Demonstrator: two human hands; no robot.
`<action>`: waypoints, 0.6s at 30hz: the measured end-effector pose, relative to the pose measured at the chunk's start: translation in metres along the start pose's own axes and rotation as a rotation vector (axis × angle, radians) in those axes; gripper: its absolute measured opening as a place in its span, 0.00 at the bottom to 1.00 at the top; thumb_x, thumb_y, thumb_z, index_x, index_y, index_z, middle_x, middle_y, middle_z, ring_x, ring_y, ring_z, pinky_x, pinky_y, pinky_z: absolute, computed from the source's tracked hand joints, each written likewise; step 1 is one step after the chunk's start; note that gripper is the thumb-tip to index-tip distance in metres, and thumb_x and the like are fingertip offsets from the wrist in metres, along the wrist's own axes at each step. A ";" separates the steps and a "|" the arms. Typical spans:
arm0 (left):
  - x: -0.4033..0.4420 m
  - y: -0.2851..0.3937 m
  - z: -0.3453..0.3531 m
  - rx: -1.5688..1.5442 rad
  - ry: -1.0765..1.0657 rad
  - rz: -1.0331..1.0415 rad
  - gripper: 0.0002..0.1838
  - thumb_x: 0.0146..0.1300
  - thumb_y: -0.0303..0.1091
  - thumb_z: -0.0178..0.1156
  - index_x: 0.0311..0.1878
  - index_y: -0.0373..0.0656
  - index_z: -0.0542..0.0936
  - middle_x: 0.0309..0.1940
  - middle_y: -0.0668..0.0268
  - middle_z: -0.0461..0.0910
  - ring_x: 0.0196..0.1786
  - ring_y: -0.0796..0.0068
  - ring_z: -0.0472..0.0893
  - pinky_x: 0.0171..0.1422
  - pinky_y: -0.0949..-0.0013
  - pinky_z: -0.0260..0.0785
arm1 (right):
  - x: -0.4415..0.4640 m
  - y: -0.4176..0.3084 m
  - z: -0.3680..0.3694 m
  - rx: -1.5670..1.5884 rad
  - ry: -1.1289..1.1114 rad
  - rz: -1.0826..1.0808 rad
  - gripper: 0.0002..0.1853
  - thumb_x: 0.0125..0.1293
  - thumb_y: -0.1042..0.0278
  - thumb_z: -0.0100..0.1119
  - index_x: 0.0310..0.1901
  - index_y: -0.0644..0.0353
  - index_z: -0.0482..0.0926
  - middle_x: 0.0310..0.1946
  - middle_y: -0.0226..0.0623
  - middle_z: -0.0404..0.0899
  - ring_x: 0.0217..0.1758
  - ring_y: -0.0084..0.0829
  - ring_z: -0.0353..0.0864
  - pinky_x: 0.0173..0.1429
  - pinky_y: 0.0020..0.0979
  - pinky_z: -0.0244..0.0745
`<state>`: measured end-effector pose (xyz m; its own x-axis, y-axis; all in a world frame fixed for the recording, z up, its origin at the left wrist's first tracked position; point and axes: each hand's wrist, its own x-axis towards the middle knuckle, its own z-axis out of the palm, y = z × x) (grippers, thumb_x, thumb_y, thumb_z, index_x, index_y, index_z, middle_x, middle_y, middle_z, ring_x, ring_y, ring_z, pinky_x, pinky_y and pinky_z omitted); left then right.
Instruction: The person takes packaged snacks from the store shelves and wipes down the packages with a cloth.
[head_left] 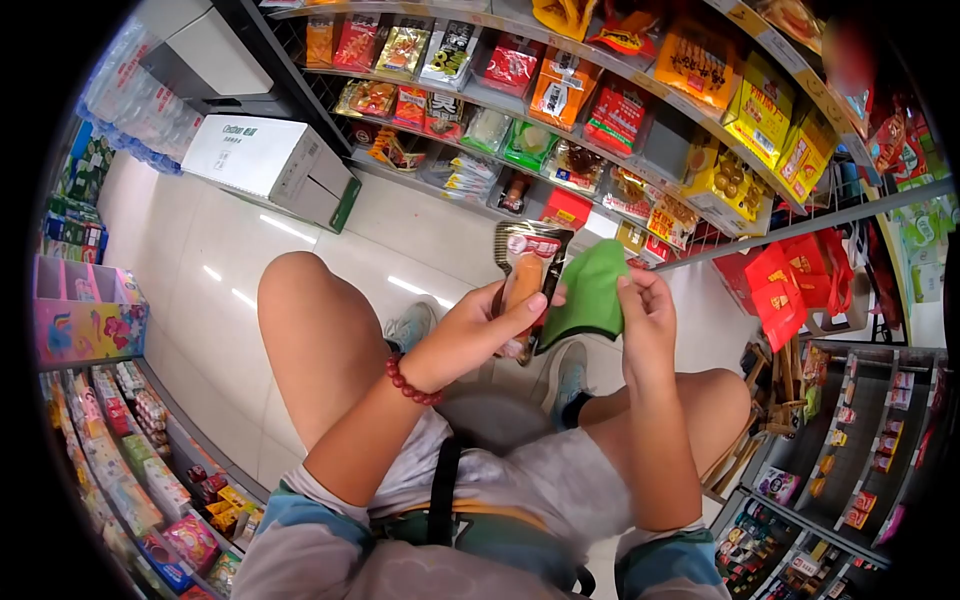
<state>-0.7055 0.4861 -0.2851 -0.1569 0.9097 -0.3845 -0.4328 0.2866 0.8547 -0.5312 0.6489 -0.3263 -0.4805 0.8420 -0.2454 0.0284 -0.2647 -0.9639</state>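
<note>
In the head view, my left hand (480,325) grips a shiny snack packet (532,243) in front of my knees, thumb across its face. The packet has dark edges, a red and white label and a long orange-brown piece of food printed on it or showing through; I cannot tell which. A green cloth (588,285) with a dark edge hangs from the pinched fingers of my right hand (650,308). The cloth lies right beside the packet, and the tips of my left fingers reach close to its edge.
Shelves of bagged snacks (565,88) rise ahead. A white carton (262,165) and wrapped water bottles (140,95) stand at the left on the tiled floor (210,330). Racks of small packets (130,450) line the lower left; red bags (795,285) hang at the right.
</note>
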 end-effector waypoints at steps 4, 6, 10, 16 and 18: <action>0.001 -0.016 -0.006 -0.066 -0.038 0.009 0.27 0.80 0.51 0.56 0.68 0.39 0.77 0.50 0.70 0.83 0.52 0.83 0.80 0.56 0.76 0.74 | -0.013 0.005 0.003 0.048 -0.329 0.207 0.10 0.77 0.70 0.60 0.55 0.61 0.78 0.46 0.31 0.83 0.46 0.18 0.81 0.50 0.22 0.76; 0.002 -0.022 -0.003 -0.114 -0.051 -0.017 0.27 0.79 0.51 0.56 0.67 0.39 0.77 0.51 0.70 0.83 0.52 0.84 0.80 0.57 0.76 0.74 | -0.019 0.005 0.014 0.013 -0.522 0.295 0.11 0.77 0.71 0.59 0.57 0.62 0.78 0.47 0.32 0.84 0.47 0.19 0.81 0.51 0.23 0.76; 0.012 -0.033 0.000 -0.181 -0.021 -0.066 0.28 0.79 0.55 0.57 0.65 0.39 0.77 0.50 0.70 0.82 0.51 0.84 0.79 0.55 0.76 0.72 | -0.021 0.012 0.026 0.110 -0.480 0.337 0.12 0.76 0.73 0.58 0.58 0.64 0.79 0.49 0.33 0.85 0.50 0.22 0.82 0.56 0.25 0.77; 0.022 -0.039 -0.002 -0.323 0.294 -0.038 0.31 0.79 0.63 0.50 0.60 0.40 0.77 0.44 0.72 0.80 0.46 0.85 0.78 0.51 0.76 0.72 | -0.018 0.011 0.044 -0.277 -0.396 0.072 0.14 0.80 0.62 0.57 0.55 0.65 0.79 0.50 0.30 0.83 0.51 0.19 0.80 0.57 0.23 0.73; 0.038 -0.068 -0.017 -0.223 0.344 0.005 0.31 0.79 0.64 0.48 0.57 0.41 0.77 0.42 0.73 0.79 0.44 0.85 0.78 0.50 0.75 0.72 | -0.018 0.019 0.040 -0.375 -0.445 0.074 0.13 0.80 0.61 0.58 0.54 0.64 0.79 0.48 0.29 0.83 0.48 0.18 0.79 0.54 0.23 0.74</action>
<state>-0.6975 0.4958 -0.3640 -0.4311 0.7463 -0.5072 -0.6075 0.1756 0.7746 -0.5570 0.6103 -0.3363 -0.7852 0.5274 -0.3247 0.3453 -0.0624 -0.9364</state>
